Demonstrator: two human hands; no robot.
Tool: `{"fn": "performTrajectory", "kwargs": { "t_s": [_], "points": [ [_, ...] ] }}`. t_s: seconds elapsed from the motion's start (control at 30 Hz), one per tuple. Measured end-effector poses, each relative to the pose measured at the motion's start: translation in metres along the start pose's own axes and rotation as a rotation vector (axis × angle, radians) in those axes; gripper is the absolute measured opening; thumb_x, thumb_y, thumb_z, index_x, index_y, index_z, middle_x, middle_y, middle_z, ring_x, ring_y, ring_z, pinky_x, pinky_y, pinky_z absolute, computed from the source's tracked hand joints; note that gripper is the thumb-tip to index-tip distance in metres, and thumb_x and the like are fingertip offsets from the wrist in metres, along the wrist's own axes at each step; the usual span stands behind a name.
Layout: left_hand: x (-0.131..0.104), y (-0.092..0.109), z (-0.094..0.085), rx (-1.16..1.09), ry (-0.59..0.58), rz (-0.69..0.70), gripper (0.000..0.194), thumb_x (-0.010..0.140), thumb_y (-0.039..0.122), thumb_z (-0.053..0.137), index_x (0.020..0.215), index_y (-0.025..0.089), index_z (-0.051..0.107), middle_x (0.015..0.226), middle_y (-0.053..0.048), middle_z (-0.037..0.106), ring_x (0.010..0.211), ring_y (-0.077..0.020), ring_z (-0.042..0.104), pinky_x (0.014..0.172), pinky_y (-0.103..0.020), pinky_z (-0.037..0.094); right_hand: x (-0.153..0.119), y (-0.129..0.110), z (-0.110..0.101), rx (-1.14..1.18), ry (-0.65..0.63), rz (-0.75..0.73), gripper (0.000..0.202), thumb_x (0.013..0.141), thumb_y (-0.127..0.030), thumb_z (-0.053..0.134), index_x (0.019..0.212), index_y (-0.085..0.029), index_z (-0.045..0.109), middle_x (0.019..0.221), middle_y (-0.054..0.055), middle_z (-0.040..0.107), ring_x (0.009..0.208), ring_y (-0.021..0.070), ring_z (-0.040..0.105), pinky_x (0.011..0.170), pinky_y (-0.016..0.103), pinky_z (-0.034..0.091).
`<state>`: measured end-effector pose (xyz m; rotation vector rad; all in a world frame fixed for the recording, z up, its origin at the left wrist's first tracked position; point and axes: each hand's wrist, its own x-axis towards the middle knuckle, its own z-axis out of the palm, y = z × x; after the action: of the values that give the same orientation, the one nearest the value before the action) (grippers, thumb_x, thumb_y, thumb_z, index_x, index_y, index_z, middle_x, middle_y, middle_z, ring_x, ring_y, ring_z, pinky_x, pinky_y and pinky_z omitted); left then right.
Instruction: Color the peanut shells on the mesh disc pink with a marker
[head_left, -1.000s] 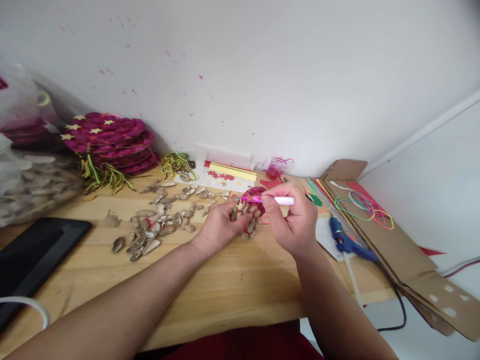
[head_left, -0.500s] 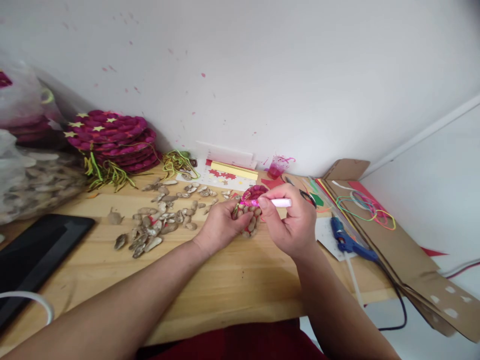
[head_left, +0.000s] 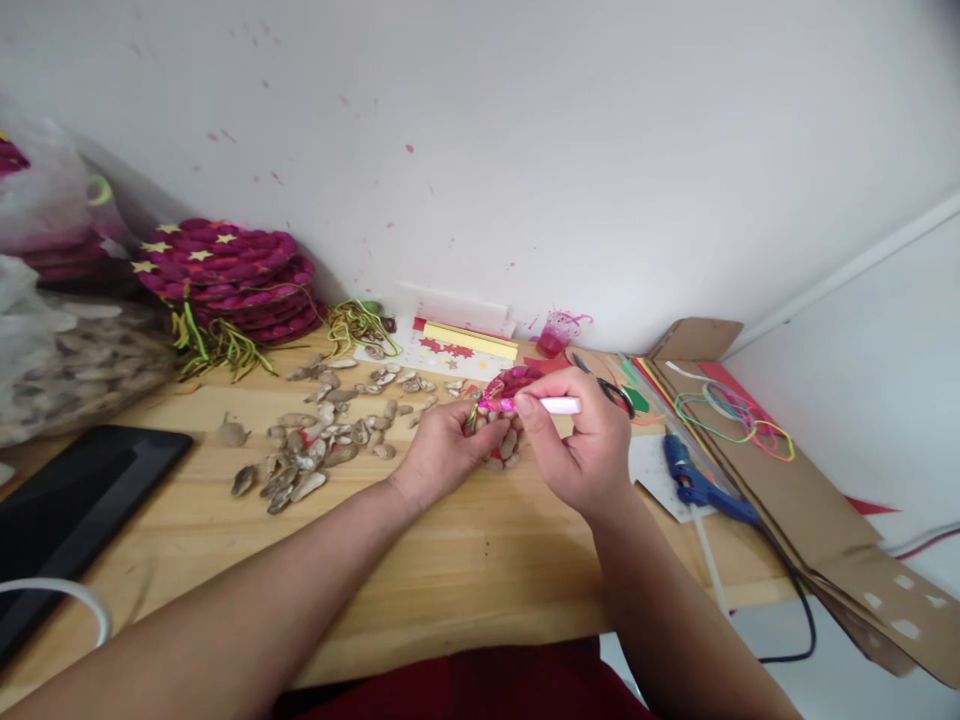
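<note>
My right hand (head_left: 581, 435) pinches a white-handled paintbrush (head_left: 559, 405) whose front part is smeared with bright pink paint. Closed around the left side of a peanut-shell craft piece (head_left: 511, 440) is my left hand (head_left: 442, 445), thumb on top. The piece has a dark pink far part and plain tan shells nearer me. The brush tip rests at its left side, touching or just above it; I cannot tell which. Loose peanut shells (head_left: 307, 460) lie left of my left hand. Behind my right hand stands a clear cup of pink paint (head_left: 553, 335).
Stacked pink peanut-shell discs (head_left: 232, 280) with yellow stars stand back left, beside a bag of shells (head_left: 82, 360). A black tablet (head_left: 82, 520) lies at left. To the right are scissors (head_left: 611, 392), a blue glue gun (head_left: 701, 485), cardboard (head_left: 810, 520) and coloured cord (head_left: 739, 415).
Almost nothing differs. The view has shifted slightly, and both hands keep the same grip on the brush and the craft piece.
</note>
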<state>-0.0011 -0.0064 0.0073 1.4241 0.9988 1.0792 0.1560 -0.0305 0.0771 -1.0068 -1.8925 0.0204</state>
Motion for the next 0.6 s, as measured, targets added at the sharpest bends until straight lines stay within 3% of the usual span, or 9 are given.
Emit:
{"fn": "performTrajectory", "kwargs": {
  "t_s": [0.4, 0.6],
  "points": [
    [0.0006, 0.0011, 0.0002, 0.016, 0.038, -0.041, 0.04, 0.081, 0.051, 0.071, 0.061, 0.021, 0.052, 0.058, 0.003, 0.053, 0.057, -0.0132, 0.047, 0.053, -0.024, 0.038, 0.0001, 0.0006, -0.0006, 0.023, 0.006, 0.019, 0.008, 0.098, -0.026, 0.065, 0.09, -0.023, 0.063, 0.08, 0.001, 0.072, 0.074, 0.0181, 0.064, 0.073, 0.037, 0.049],
    [-0.0014, 0.0027, 0.0024, -0.013, 0.031, -0.059, 0.042, 0.077, 0.048, 0.077, 0.06, 0.022, 0.048, 0.053, 0.005, 0.051, 0.05, -0.0111, 0.044, 0.048, -0.024, 0.034, -0.0014, 0.0035, 0.0001, 0.014, -0.004, 0.022, 0.006, 0.097, -0.026, 0.066, 0.091, -0.023, 0.064, 0.084, 0.002, 0.072, 0.078, 0.0188, 0.065, 0.075, 0.037, 0.051]
  ]
}}
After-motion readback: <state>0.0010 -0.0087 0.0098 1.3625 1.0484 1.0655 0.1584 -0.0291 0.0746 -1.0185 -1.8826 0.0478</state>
